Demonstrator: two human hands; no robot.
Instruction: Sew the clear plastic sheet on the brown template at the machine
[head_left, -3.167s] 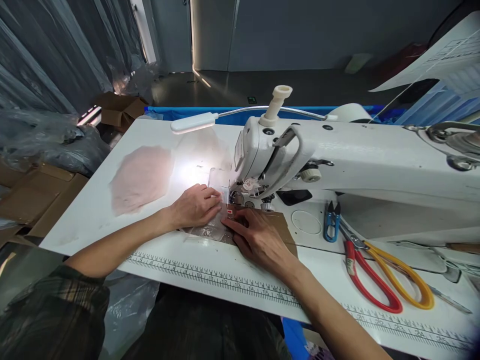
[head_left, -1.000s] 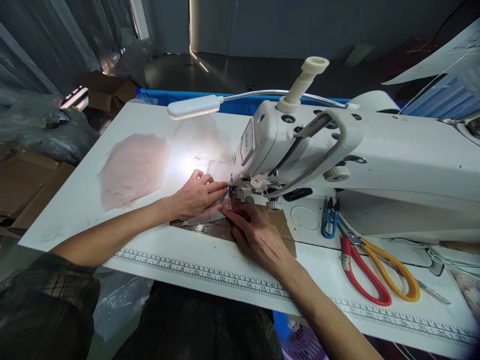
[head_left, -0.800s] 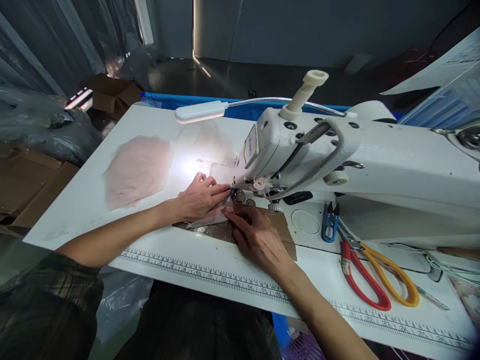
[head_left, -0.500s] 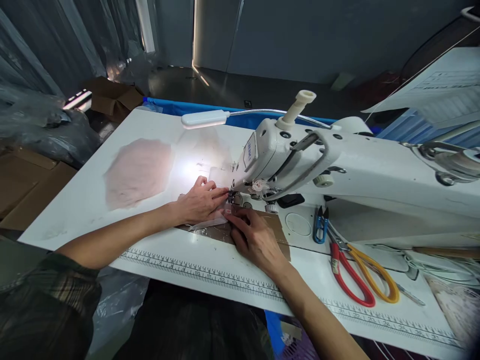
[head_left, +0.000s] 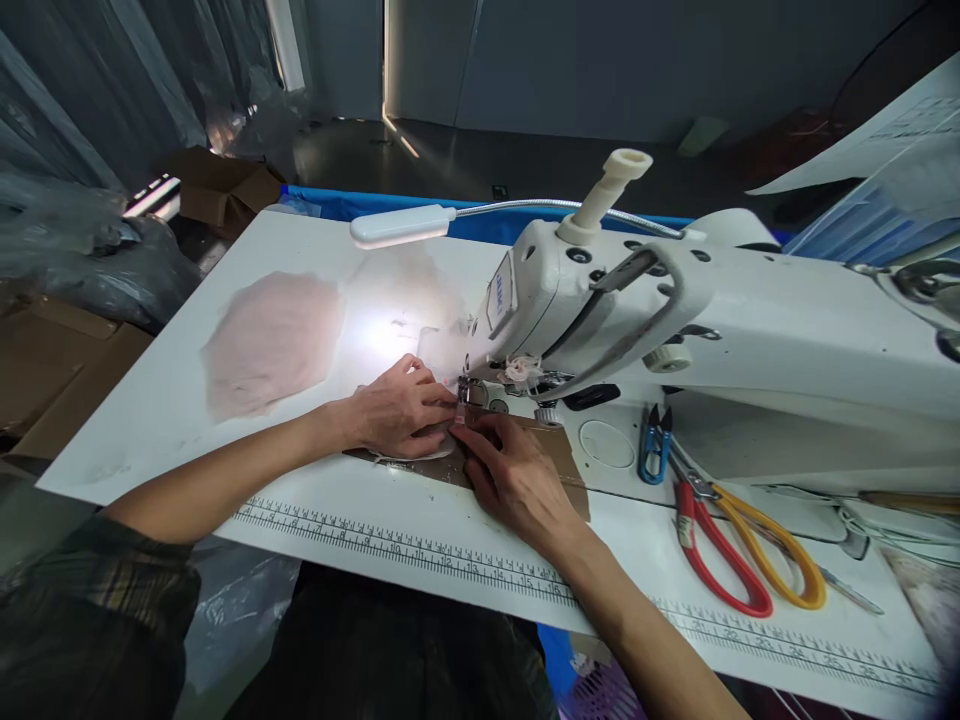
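My left hand rests on thin, sheer whitish fabric, just left of the presser foot of a white sewing machine. Its fingers are apart, slightly bent, and press the cloth down. Close in front of the foot, my right hand pinches a small edge of the fabric between thumb and forefinger; the exact grip is partly hidden. Beneath both hands lies a brown plate on the machine bed. A lamp lights the spot from behind.
A pale pink sheer fabric piece lies on the white table. To the right are blue thread snips and scissors with red and yellow handles. A ruler strip runs along the front edge. Cardboard boxes stand left.
The view has shifted slightly, so the machine and scissors appear farther right. My left fingers have drawn in a little and bent more. My right hand keeps its pinch beside the foot.
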